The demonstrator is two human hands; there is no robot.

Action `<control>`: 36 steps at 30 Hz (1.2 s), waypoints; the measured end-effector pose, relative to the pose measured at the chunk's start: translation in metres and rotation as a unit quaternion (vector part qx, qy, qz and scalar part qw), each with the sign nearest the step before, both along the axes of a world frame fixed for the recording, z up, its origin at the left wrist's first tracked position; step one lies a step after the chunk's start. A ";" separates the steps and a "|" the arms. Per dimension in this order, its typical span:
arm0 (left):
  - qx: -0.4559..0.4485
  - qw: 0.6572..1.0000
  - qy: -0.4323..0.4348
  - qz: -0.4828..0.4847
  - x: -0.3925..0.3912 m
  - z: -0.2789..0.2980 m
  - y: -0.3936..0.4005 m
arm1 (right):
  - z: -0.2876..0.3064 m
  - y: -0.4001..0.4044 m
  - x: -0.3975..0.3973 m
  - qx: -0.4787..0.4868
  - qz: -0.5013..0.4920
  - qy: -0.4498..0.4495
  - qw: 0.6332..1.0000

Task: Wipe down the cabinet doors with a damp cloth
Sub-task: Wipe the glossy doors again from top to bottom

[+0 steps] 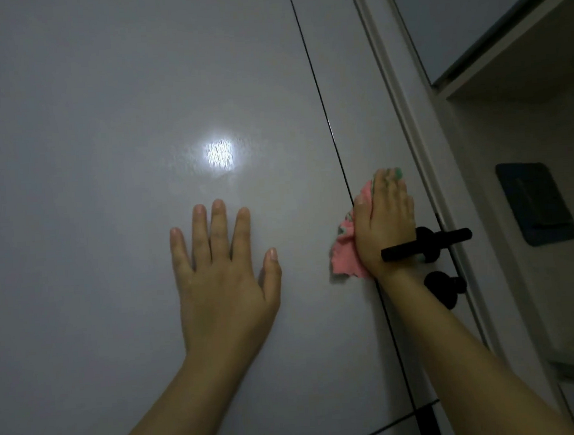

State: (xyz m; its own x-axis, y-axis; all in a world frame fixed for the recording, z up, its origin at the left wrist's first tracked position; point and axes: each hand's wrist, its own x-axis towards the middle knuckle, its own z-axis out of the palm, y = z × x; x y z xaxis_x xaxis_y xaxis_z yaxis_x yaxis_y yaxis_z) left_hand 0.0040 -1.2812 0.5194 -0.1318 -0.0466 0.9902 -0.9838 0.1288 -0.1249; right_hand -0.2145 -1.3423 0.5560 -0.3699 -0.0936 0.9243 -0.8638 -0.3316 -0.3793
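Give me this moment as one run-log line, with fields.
step: wiping door | left hand: flat on door | right hand: presses cloth beside handle

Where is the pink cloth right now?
In the head view, right of centre, the pink cloth is pressed against the door under the right hand, just above the black lever handle.

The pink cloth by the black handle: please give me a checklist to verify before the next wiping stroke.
1. Right hand presses pink cloth flat on the door: ok.
2. Left hand braces the white door panel, fingers spread: ok.
3. Room for the stroke: not ok; black lever handle crosses the wrist.
4. Black knob below, clear of the cloth: ok.
5. Cloth damp enough: cannot tell.
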 end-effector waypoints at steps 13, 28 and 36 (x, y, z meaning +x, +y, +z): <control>0.001 1.000 -0.003 0.010 -0.002 -0.001 0.004 | -0.105 0.029 0.065 -0.006 0.043 0.099 0.994; 0.067 0.991 -0.036 -0.107 -0.031 -0.098 0.028 | -0.207 0.024 0.046 0.019 0.070 0.178 0.981; 0.127 0.988 -0.046 -0.076 -0.042 -0.146 0.021 | -0.236 0.016 0.015 0.060 0.044 -0.077 0.994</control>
